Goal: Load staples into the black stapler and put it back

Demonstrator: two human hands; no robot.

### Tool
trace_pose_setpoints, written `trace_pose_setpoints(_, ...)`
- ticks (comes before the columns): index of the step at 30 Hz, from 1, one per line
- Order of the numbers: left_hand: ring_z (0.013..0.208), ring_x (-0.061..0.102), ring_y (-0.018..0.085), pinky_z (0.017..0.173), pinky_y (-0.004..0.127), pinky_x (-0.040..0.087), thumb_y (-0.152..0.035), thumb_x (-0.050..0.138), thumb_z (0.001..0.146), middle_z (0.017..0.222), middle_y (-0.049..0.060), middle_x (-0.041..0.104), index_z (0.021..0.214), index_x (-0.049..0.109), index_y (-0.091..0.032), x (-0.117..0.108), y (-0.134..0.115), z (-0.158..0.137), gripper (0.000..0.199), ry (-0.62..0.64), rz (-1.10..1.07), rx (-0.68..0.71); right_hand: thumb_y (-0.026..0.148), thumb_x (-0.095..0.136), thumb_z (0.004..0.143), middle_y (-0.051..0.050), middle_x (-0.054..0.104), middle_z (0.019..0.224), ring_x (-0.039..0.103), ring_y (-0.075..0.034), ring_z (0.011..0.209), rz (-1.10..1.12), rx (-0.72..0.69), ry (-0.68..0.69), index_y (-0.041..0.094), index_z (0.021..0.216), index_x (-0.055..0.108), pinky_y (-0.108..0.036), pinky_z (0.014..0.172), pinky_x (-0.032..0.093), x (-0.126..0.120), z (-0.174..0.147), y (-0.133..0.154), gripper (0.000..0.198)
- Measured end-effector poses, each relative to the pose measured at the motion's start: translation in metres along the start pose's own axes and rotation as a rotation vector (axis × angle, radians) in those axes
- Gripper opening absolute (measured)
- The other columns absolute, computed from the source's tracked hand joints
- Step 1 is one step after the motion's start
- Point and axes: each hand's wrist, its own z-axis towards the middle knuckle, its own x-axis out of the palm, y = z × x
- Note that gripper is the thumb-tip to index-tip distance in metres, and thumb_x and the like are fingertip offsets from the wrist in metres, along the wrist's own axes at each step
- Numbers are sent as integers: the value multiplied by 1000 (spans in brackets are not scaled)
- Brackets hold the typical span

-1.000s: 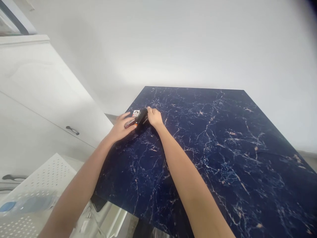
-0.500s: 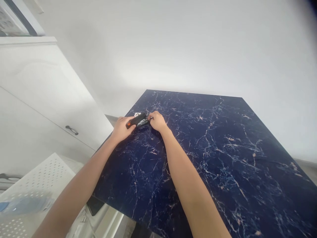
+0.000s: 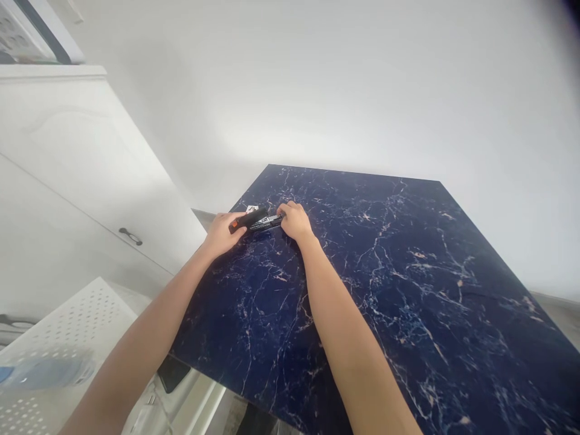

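A black stapler [image 3: 252, 217] with an orange-red mark lies near the left edge of the dark blue, marble-patterned table [image 3: 353, 254]. Its top arm is lifted from the base, and shiny metal inside shows between the two. My left hand [image 3: 222, 234] is closed around the stapler's rear end, thumb on the near side. At the other end, my right hand [image 3: 295, 221] has its fingers bent and pressed together on the stapler's front part; the fingertips are partly hidden. Just behind the stapler is a small white printed piece [image 3: 252, 208].
To the left stands a white cabinet [image 3: 67, 169] with a dark handle [image 3: 130, 236]. A white perforated surface [image 3: 86, 314] at lower left holds a clear plastic bottle [image 3: 49, 373]. A dark flat object [image 3: 173, 373] sits below the table's front left corner. A pale wall [image 3: 344, 90] closes off the back.
My right hand has shifted a little to the right, away from my left hand. More of the stapler's metal middle part shows between them. My left hand has barely moved.
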Motion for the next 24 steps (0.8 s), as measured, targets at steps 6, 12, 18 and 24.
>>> trace_pose_setpoints(6,115,60,31,101,47,48,-35,61,92,123,8,71,134,63,-24,3,-1,0,43,-4,-39,-13,6,49,86,-7,71,101,56,-26,97,5,60,-10,23,97,74,-36,89,46,0,1,3,32)
trace_pose_setpoints(12,115,60,32,101,48,48,-37,62,92,122,8,70,134,63,-26,1,0,0,43,11,-52,-19,7,44,92,-9,71,109,56,-27,103,-14,134,-70,23,101,74,-36,89,45,-1,-1,3,36)
trace_pose_setpoints(18,113,60,31,99,47,49,-36,62,93,119,8,71,135,63,-25,3,0,0,43,5,-32,-14,9,48,90,-11,73,102,56,-30,103,-35,219,-110,23,89,74,-43,93,41,2,-1,7,30)
trace_pose_setpoints(24,116,59,32,100,48,49,-38,60,94,121,8,71,137,62,-26,1,-1,0,44,35,-34,-28,14,43,96,-16,72,107,58,-32,108,-13,299,-133,19,98,73,-45,93,42,1,-1,3,30)
